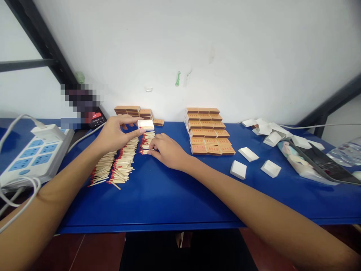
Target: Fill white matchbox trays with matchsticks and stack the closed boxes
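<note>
My left hand (117, 130) pinches the left end of a white matchbox tray (146, 125) between thumb and fingers, above the far end of the matches. Red-tipped matches (123, 162) lie in long rows on the blue table, partly under my left forearm. My right hand (166, 150) is closed at a shorter row of matches (145, 141), its thumb and forefinger pinched on matchsticks there. How many it grips is hidden by the fingers. Just behind the tray lies a single orange matchbox (158, 122).
Stepped stacks of matchboxes (210, 133) stand by the wall, with a smaller stack (126, 110) behind my left hand. White trays (271, 168) lie scattered at right near a dark phone-like object (324, 160). A white power strip (35, 152) with cables sits at left.
</note>
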Action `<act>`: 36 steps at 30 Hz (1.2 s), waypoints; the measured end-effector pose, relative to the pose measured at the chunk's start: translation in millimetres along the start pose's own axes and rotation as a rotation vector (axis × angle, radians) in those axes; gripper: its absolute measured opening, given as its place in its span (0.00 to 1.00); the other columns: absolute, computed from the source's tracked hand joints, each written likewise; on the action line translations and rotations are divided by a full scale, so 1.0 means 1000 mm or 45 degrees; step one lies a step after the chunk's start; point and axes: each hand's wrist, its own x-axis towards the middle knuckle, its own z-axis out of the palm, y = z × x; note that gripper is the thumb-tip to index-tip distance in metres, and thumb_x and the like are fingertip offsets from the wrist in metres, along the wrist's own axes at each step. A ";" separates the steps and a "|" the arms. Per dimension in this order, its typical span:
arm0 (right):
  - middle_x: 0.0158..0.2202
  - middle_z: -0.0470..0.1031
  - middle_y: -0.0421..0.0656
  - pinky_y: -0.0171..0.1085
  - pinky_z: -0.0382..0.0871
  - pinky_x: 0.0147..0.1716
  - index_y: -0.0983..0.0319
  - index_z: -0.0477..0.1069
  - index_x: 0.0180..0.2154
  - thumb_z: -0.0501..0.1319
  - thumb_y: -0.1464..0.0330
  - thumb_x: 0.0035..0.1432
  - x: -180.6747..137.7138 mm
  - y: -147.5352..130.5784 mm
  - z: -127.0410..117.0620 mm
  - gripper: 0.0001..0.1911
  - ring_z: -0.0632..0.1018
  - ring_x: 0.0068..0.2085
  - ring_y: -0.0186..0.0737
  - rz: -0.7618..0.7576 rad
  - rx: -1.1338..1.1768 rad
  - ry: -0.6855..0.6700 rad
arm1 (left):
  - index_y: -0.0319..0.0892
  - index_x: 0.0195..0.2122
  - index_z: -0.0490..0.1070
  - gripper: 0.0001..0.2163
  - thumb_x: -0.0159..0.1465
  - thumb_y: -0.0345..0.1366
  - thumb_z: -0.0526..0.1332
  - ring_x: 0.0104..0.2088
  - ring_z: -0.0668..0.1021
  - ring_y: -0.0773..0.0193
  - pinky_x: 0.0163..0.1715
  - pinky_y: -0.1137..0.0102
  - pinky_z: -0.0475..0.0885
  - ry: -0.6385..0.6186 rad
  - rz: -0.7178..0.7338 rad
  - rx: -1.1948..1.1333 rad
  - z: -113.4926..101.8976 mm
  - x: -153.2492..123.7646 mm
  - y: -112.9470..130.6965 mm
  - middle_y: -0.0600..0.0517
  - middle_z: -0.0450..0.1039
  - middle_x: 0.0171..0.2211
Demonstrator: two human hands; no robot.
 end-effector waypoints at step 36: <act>0.44 0.72 0.49 0.44 0.66 0.48 0.62 0.69 0.41 0.55 0.67 0.76 -0.023 0.015 -0.054 0.09 0.72 0.47 0.47 0.108 -0.013 0.127 | 0.47 0.54 0.84 0.24 0.60 0.54 0.72 0.41 0.79 0.56 0.40 0.64 0.71 -0.310 0.032 -0.162 0.018 -0.009 0.012 0.49 0.83 0.42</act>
